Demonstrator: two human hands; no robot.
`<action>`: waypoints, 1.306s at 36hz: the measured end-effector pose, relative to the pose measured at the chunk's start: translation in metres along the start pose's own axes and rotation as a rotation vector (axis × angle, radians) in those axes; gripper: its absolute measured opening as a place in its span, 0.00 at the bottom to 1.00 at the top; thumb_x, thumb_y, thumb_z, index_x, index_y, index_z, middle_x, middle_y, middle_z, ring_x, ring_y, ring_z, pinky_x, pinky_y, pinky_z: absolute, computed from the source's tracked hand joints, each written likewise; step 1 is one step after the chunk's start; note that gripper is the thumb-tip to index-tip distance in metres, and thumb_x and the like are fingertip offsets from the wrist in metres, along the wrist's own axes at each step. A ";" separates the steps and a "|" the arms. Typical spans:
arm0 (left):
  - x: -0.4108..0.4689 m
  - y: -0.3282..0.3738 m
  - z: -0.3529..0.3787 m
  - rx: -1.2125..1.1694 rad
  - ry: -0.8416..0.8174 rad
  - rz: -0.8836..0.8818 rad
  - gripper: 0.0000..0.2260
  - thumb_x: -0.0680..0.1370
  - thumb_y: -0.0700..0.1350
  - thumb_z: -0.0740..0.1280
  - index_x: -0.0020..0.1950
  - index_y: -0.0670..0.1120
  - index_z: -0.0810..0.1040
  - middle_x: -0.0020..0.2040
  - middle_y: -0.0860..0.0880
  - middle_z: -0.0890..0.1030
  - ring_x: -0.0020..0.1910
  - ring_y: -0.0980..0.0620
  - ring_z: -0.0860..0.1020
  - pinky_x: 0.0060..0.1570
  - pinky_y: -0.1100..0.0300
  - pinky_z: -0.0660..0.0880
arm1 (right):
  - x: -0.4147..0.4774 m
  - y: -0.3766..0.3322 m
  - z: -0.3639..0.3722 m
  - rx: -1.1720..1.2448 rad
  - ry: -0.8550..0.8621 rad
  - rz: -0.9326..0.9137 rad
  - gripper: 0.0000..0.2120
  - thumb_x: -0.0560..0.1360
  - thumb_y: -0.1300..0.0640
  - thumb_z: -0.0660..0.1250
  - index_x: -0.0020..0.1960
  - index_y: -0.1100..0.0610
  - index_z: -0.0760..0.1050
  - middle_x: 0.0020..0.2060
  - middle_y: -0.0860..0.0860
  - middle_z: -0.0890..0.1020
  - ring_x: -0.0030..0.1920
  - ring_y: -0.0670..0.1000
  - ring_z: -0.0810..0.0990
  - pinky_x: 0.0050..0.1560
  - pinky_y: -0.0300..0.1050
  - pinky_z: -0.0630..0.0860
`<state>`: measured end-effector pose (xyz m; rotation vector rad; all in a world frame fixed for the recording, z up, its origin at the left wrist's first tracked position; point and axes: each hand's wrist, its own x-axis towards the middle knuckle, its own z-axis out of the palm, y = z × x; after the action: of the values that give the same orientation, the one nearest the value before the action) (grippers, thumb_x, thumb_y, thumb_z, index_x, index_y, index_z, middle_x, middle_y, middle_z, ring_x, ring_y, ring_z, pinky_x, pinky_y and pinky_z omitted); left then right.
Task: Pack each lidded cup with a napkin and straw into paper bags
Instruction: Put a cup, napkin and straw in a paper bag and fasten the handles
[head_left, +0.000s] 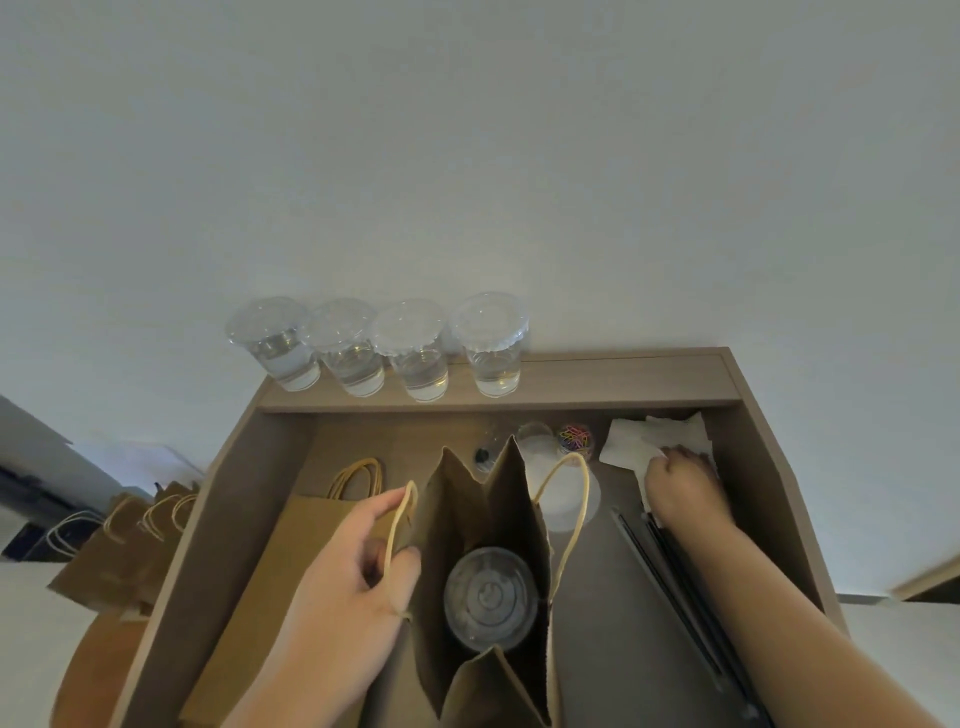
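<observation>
A brown paper bag (483, 525) stands open on the desk (597, 597), and a lidded cup (489, 597) sits upright at the bottom of it, its clear lid facing up. The person's left hand (358, 571) has its fingers curled through the bag's near twine handle (397, 525), holding that side of the mouth open. The far handle (571, 499) loops free on the other side.

The right hand (683, 483) reaches to the back right corner of the desk and rests on a loose pile of white napkins (649, 441), fingers bent down onto the paper; whether it has pinched one up I cannot tell. Just beside that forearm, black straws (680, 587) lie in a bundle along the desk's right side.

A flat, folded bag (291, 571) lies under the left hand, its handles pointing away. Four more lidded cups (379, 348), each partly filled with clear liquid, stand in a row on the raised back ledge (597, 379) against the wall. Behind the open bag sit a small jar of coloured paper clips (575, 437) and some clear lids (558, 493). More brown bags (124, 551) stand off the desk's left edge. No writing or brand mark is legible on any bag, cup or lid.
</observation>
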<state>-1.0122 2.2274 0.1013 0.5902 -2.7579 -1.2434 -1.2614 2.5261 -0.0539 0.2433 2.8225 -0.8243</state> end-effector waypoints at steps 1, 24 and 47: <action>0.001 -0.001 0.000 -0.004 -0.006 -0.010 0.20 0.81 0.56 0.66 0.65 0.78 0.65 0.42 0.66 0.80 0.41 0.66 0.80 0.39 0.59 0.74 | -0.005 -0.001 -0.004 0.086 0.024 0.004 0.16 0.84 0.54 0.54 0.56 0.59 0.78 0.52 0.59 0.81 0.51 0.58 0.80 0.54 0.59 0.80; 0.016 -0.012 -0.003 -0.133 -0.065 -0.003 0.16 0.75 0.53 0.76 0.58 0.66 0.78 0.47 0.65 0.85 0.47 0.65 0.82 0.38 0.68 0.77 | -0.272 -0.182 -0.107 -0.198 -0.534 -0.706 0.19 0.87 0.57 0.62 0.77 0.47 0.71 0.73 0.44 0.75 0.74 0.50 0.74 0.79 0.51 0.68; 0.048 -0.036 -0.027 -0.339 -0.327 0.173 0.24 0.78 0.63 0.65 0.73 0.72 0.65 0.49 0.62 0.78 0.49 0.64 0.79 0.47 0.62 0.75 | -0.325 -0.134 -0.122 0.337 -0.437 -0.540 0.18 0.82 0.31 0.63 0.60 0.41 0.82 0.49 0.46 0.85 0.47 0.46 0.85 0.47 0.41 0.81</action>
<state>-1.0397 2.1686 0.0881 0.1248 -2.6602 -1.8459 -0.9918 2.4481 0.1898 -0.6083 2.3357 -1.2736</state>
